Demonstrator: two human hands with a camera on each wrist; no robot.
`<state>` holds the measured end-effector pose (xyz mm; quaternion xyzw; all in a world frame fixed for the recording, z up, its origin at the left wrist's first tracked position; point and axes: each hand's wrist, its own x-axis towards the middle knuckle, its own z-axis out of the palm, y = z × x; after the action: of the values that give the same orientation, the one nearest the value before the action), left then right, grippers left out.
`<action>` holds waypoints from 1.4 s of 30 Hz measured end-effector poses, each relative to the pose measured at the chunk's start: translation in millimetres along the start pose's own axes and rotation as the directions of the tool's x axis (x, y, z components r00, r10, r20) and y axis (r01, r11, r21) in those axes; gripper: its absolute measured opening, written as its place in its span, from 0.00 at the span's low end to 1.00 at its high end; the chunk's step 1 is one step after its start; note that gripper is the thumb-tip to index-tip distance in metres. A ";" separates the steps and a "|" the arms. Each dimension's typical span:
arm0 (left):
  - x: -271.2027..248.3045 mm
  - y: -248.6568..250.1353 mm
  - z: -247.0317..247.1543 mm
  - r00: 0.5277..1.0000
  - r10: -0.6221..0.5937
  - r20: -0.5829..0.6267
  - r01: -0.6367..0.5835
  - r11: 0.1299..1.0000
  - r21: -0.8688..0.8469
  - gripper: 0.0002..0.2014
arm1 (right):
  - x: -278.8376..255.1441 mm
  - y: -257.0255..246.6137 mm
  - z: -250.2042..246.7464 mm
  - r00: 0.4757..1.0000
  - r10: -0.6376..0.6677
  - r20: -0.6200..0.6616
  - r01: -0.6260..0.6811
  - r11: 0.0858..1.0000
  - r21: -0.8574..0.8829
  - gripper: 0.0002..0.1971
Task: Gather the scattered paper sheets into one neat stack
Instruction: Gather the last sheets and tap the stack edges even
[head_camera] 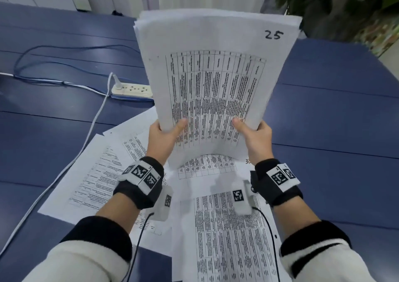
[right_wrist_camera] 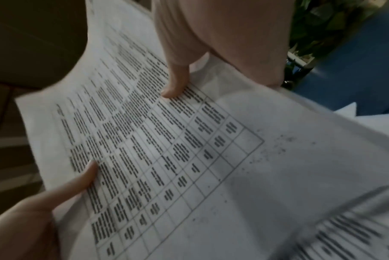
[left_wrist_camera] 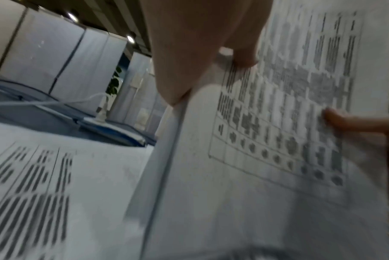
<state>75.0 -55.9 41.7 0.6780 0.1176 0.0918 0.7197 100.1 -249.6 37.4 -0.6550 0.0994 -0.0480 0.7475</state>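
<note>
A thick stack of printed sheets (head_camera: 218, 74), its top page marked "25", stands upright above the blue table (head_camera: 323, 117). My left hand (head_camera: 165, 136) grips its lower left side, thumb on the front page. My right hand (head_camera: 252, 133) grips the lower right side the same way. The stack's bottom edge bows toward me over the loose sheets (head_camera: 101, 171) that lie spread on the table. The left wrist view shows the stack's edge (left_wrist_camera: 173, 140) and my left thumb (left_wrist_camera: 244, 58). The right wrist view shows my right thumb (right_wrist_camera: 176, 84) pressed on the page (right_wrist_camera: 189, 158).
A white power strip (head_camera: 131, 90) with a plug and white and blue cables (head_camera: 64, 83) lies left of the stack. More printed sheets (head_camera: 233, 234) lie between my forearms. A leafy plant (head_camera: 345, 3) stands at the far right corner. White partitions stand behind the table.
</note>
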 end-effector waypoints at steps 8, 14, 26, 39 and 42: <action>-23.8 -10.2 11.9 0.992 -0.123 -0.011 0.123 0.988 0.091 0.24 | -4.1 24.4 -6.0 0.997 0.073 0.008 -0.072 0.993 -0.096 0.09; -13.1 -6.1 -6.8 0.997 -0.083 0.007 0.082 0.989 0.121 0.15 | -5.1 -5.7 -10.4 0.992 0.023 0.126 0.002 0.982 -0.191 0.12; -42.5 -61.3 -48.3 0.837 -0.527 0.149 0.327 0.699 0.636 0.19 | -51.5 55.4 -31.1 0.870 0.494 -0.014 -0.449 0.780 -0.436 0.30; -22.2 -57.1 -62.9 0.914 -0.402 -0.050 0.243 0.446 0.862 0.25 | -53.9 42.1 -59.4 0.920 0.379 -0.095 -0.389 0.867 -0.311 0.19; 4.9 -46.3 -59.7 0.914 -0.399 -0.073 0.251 0.414 0.875 0.27 | -47.7 43.0 -61.3 0.913 0.394 -0.102 -0.407 0.881 -0.243 0.19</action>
<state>60.9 -0.4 -7.9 0.9156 0.2236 -0.1719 0.2867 38.1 -293.5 -8.5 -0.7107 0.2563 0.1046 0.6467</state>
